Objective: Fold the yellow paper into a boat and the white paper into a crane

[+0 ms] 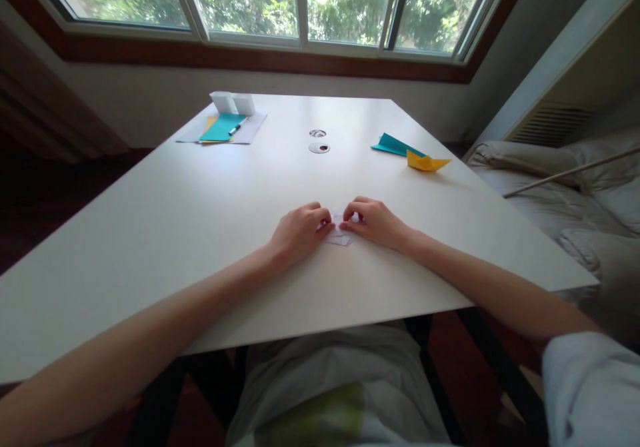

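Between my hands, a small piece of folded white paper [340,239] lies on the white table [200,234]. My left hand [303,228] has its fingers curled and pinches the paper's left side. On the opposite side, my right hand [374,222] is closed in a similar pinch, thumb and fingertips on the paper. The fingers cover both sides of the sheet, so its full shape is hidden. Farther off to the right, a yellow paper boat [427,162] stands beside a teal folded paper plane [397,145].
At the back left, white sheets [256,127] lie under teal paper [223,127] and yellow paper, with a marker [238,126] on top. Two white box-like objects [244,104] stand behind them. Round inserts [319,148] are set in the tabletop. A cushioned seat [530,200] is at right.
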